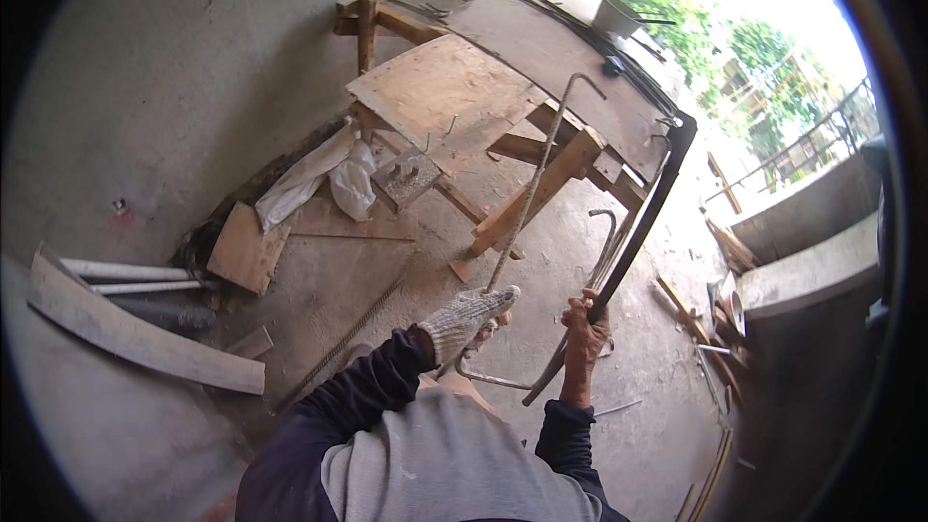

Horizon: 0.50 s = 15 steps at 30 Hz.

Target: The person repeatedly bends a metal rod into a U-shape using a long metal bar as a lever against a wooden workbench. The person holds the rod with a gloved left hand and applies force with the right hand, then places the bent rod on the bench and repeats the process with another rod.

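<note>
In the middle, my left hand, in a white knit glove, is closed around a long steel rebar rod. The rod rises away from me, tilted, to a hooked far end; its near end bends to the right below the glove. My bare right hand is wrapped around a long dark metal bar. Thinner bent rods with hooked ends run beside that bar, close to my right fingers. Whether the right fingers also grip these rods cannot be made out. The bar's far end reaches the workbench corner.
Ahead stands a wooden workbench with a plywood panel, a bucket and thin rods on its far edge. White sacks, boards and pipes lie by the left wall. Wood scraps lie on the right.
</note>
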### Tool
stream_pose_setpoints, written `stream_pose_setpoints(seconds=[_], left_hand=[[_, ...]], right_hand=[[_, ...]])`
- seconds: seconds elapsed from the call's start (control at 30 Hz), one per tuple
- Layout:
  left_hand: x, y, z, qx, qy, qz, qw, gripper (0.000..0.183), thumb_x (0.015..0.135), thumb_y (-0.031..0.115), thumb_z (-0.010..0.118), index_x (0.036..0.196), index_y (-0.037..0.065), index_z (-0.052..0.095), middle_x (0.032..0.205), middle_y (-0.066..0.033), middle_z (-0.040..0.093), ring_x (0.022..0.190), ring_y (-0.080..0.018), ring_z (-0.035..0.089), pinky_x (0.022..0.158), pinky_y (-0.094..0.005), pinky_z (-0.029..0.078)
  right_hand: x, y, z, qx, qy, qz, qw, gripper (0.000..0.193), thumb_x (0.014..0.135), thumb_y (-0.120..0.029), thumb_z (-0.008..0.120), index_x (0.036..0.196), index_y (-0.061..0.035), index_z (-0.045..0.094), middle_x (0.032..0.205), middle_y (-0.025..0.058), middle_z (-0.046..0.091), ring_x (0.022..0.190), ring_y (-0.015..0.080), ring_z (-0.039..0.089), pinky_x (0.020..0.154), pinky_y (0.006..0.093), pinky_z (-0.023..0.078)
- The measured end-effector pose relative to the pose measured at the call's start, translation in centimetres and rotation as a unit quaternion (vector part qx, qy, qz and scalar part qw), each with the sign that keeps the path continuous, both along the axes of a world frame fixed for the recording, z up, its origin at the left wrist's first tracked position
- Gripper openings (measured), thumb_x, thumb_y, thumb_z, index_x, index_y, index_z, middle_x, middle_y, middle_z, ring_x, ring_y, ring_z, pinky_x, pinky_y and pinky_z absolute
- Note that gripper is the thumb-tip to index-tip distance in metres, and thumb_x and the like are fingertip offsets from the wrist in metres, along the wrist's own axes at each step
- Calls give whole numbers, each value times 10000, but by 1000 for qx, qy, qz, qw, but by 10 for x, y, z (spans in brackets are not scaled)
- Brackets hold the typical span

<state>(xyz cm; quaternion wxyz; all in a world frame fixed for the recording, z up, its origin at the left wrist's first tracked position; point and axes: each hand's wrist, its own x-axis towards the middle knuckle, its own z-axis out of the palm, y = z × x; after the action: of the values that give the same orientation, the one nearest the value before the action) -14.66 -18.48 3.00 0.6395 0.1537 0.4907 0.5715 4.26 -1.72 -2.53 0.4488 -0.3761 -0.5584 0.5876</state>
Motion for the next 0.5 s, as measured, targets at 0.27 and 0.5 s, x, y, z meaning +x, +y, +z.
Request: stream_pose_setpoints(seconds=[0.27,0.5], left_hand=[[116,14,-45,13,-208,158,965,281,976,334,599,983,53,594,827,-18,570,654,-95,590,479,-255,526],[153,20,-75,25,-266,149,952,243,988,256,588,1084,32,588,956,-58,623,789,-165,647,665,-329,581]], right_hand=[[31,84,10,-10,-120,118,986,139,902,-136,672,1028,-92,631,818,24,691,565,56,562,463,198,396],[20,108,-5,-32,-162,224,960,83,903,-144,666,961,-91,636,787,5,668,565,54,555,472,198,387]])
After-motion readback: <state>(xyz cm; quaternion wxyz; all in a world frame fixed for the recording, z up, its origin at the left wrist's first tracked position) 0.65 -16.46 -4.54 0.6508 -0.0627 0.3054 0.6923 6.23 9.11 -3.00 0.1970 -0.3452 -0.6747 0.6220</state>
